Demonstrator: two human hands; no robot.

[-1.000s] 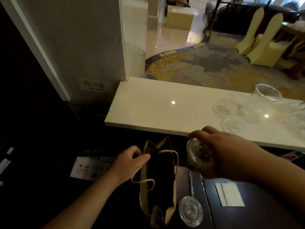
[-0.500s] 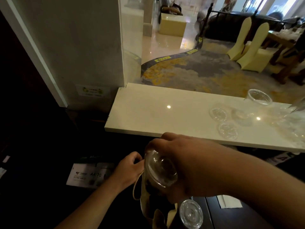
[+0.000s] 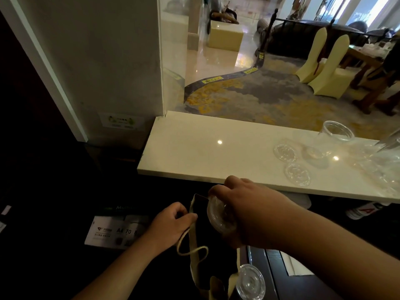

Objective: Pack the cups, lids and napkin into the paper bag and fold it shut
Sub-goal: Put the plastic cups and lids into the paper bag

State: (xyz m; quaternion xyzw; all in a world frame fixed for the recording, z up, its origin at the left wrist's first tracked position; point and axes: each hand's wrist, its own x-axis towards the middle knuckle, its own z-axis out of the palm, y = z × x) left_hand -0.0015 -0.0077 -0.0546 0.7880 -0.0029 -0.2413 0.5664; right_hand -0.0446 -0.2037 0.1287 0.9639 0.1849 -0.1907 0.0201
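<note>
A brown paper bag (image 3: 194,252) stood open at the dark tabletop's left edge, a clear lidded cup (image 3: 218,215) tilted over its mouth. Another lidded cup (image 3: 251,282) stood beside it, a white napkin (image 3: 300,268) lying further right.

Paper ream box (image 3: 116,231) below pale marble counter (image 3: 194,152).

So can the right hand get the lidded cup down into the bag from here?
Probably yes: the right hand holds the cup at the bag mouth, which the left hand holds open.
</note>
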